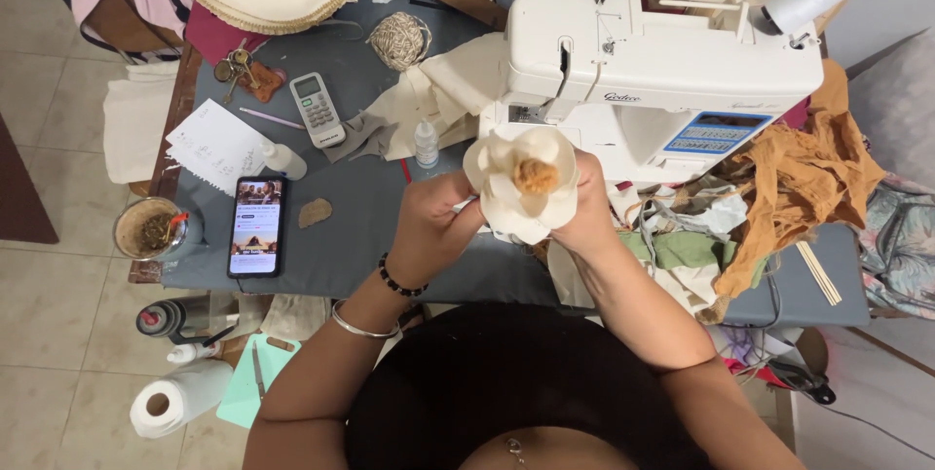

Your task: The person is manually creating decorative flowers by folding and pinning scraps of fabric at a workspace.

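I held the cream fabric flower up between both hands, petals facing me, so its tan centre showed. My left hand pinched its edge with closed fingers; my right hand cupped behind. The sewing machine sat just beyond on the bench.

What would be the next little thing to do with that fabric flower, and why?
Probably pinch the base tighter with the left hand and nudge the petals even. The cream fabric flower is held up in both hands, the right hand cupping its side, and its petals sit unevenly around the tan centre.
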